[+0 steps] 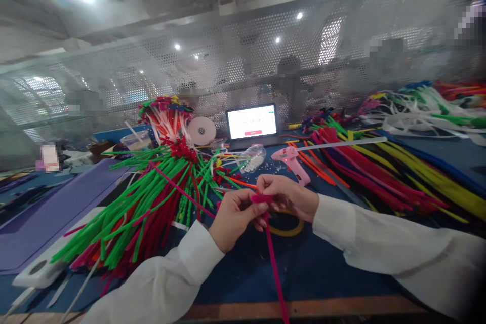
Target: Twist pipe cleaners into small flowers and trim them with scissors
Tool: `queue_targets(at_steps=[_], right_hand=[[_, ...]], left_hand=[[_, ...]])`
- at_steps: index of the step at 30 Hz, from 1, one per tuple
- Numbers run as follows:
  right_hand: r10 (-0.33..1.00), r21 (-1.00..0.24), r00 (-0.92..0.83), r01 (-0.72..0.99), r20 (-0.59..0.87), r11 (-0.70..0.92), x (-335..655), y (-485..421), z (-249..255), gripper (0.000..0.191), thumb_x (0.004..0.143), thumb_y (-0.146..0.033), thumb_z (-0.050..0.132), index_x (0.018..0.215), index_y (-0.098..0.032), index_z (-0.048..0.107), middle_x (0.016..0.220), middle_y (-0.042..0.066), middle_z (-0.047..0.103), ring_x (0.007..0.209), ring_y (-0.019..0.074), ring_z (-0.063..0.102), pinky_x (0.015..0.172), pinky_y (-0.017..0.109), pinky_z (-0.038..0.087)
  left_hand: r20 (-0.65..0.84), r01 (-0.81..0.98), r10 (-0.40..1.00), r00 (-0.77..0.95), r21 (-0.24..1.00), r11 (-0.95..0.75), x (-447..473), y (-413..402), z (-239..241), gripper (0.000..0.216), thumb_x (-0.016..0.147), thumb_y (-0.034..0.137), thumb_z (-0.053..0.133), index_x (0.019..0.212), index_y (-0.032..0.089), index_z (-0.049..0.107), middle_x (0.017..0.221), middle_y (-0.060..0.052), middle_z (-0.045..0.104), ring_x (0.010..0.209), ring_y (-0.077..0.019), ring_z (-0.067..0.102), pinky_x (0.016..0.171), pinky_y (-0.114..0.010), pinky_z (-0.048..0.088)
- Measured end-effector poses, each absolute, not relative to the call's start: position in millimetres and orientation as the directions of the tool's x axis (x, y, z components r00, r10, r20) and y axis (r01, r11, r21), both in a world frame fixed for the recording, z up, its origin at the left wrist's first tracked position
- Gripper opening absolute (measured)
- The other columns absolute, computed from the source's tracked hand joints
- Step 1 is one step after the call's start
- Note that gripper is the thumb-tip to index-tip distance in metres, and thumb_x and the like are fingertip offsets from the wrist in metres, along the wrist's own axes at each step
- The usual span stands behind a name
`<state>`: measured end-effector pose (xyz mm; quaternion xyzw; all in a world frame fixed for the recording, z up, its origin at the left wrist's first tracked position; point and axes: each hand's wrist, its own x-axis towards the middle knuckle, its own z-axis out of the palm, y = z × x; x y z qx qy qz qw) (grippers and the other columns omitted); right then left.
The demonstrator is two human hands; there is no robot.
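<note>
Both my hands meet over the blue table (315,268), pinching one magenta pipe cleaner (274,258). My left hand (235,217) grips its coiled upper end from the left. My right hand (290,195) pinches the same end from the right, fingers closed. The rest of the stem hangs down toward the table's front edge. Another magenta strand (178,190) runs up and left from my hands across the pile of green and red pipe cleaners (144,207). Both arms wear white sleeves.
A pink glue gun (291,159) lies behind my hands, beside a clear bottle (253,157) and a lit tablet (252,121). A tape ring (286,225) lies under my right wrist. Long coloured pipe cleaners (383,172) cover the right side. A perforated screen (243,61) stands behind.
</note>
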<state>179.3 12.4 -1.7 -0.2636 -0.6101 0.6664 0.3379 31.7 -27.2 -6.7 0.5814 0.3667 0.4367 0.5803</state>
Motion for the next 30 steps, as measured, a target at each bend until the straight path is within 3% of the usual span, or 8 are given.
queue_targets(at_steps=[2, 5, 9, 13, 17, 22, 27, 30], right_hand=[[0.764, -0.972, -0.604, -0.092, 0.227, 0.216, 184, 13, 3, 0.008, 0.072, -0.023, 0.046, 0.074, -0.015, 0.048, 0.06, -0.002, 0.048, 0.049, 0.0069, 0.044, 0.045, 0.018, 0.032], [0.656, -0.84, -0.628, 0.006, 0.419, 0.542, 190, 13, 8, 0.016, 0.075, -0.026, 0.049, 0.087, -0.016, 0.052, 0.071, 0.002, 0.054, 0.061, 0.0102, 0.05, 0.058, 0.023, 0.04], [0.562, -0.682, -0.639, 0.079, 0.525, 0.728, 193, 17, 9, 0.015, 0.075, -0.026, 0.052, 0.084, -0.015, 0.056, 0.072, 0.004, 0.058, 0.065, 0.0121, 0.054, 0.06, 0.023, 0.042], [0.556, -0.629, -0.629, 0.134, 0.543, 0.766, 193, 19, 8, 0.012, 0.075, -0.026, 0.053, 0.073, -0.016, 0.058, 0.066, 0.003, 0.059, 0.061, 0.0115, 0.054, 0.056, 0.022, 0.041], [0.583, -0.666, -0.629, 0.135, 0.514, 0.733, 193, 19, 7, 0.014, 0.076, -0.026, 0.051, 0.071, -0.015, 0.057, 0.064, 0.002, 0.058, 0.059, 0.0109, 0.054, 0.054, 0.021, 0.041], [0.615, -0.753, -0.63, 0.072, 0.474, 0.654, 192, 23, 1, 0.013, 0.075, -0.027, 0.053, 0.074, -0.015, 0.056, 0.064, 0.002, 0.058, 0.058, 0.0106, 0.055, 0.054, 0.022, 0.044], [0.658, -0.82, -0.615, 0.031, 0.435, 0.571, 191, 26, -3, 0.013, 0.074, -0.028, 0.054, 0.075, -0.014, 0.055, 0.064, 0.002, 0.058, 0.057, 0.0102, 0.055, 0.054, 0.023, 0.046], [0.677, -0.849, -0.609, 0.012, 0.413, 0.529, 190, 25, -3, 0.014, 0.074, -0.028, 0.054, 0.076, -0.014, 0.054, 0.065, 0.002, 0.059, 0.058, 0.0102, 0.056, 0.055, 0.023, 0.047]], left_hand=[[0.063, -0.13, 0.94, 0.335, 0.991, -0.02, 29, -26, -5, 0.02, 0.065, 0.03, 0.062, 0.069, 0.011, 0.054, 0.055, 0.001, 0.055, 0.044, -0.0061, 0.05, 0.041, -0.017, 0.042], [0.038, -0.198, 0.944, 0.327, 0.98, 0.029, 27, -25, -3, 0.02, 0.065, 0.03, 0.062, 0.068, 0.012, 0.054, 0.053, 0.001, 0.055, 0.042, -0.0045, 0.048, 0.038, -0.014, 0.038], [0.014, -0.239, 0.931, 0.365, 0.968, 0.079, 25, -24, -3, 0.02, 0.064, 0.029, 0.063, 0.068, 0.012, 0.054, 0.051, 0.001, 0.056, 0.039, -0.0042, 0.048, 0.036, -0.013, 0.037], [0.001, -0.231, 0.91, 0.415, 0.967, 0.104, 24, -22, -5, 0.019, 0.066, 0.027, 0.062, 0.066, 0.012, 0.051, 0.053, 0.0, 0.058, 0.038, -0.004, 0.048, 0.035, -0.013, 0.037], [0.006, -0.183, 0.906, 0.424, 0.98, 0.079, 23, -21, -5, 0.021, 0.067, 0.029, 0.061, 0.066, 0.012, 0.05, 0.053, 0.0, 0.056, 0.039, -0.0045, 0.047, 0.035, -0.014, 0.038], [0.156, 0.012, 0.928, 0.337, 0.985, -0.17, 19, -19, 1, 0.02, 0.066, 0.03, 0.06, 0.075, 0.013, 0.056, 0.052, 0.001, 0.055, 0.045, -0.0103, 0.052, 0.042, -0.021, 0.044], [0.429, 0.383, 0.846, 0.318, 0.758, -0.528, 9, -18, 8, 0.017, 0.073, 0.026, 0.052, 0.082, 0.019, 0.065, 0.066, -0.004, 0.063, 0.053, -0.0129, 0.058, 0.053, -0.023, 0.046], [0.525, 0.464, 0.767, 0.369, 0.611, -0.642, 4, -18, 9, 0.02, 0.074, 0.02, 0.049, 0.085, 0.022, 0.065, 0.071, -0.005, 0.065, 0.059, -0.0131, 0.059, 0.058, -0.022, 0.045]])
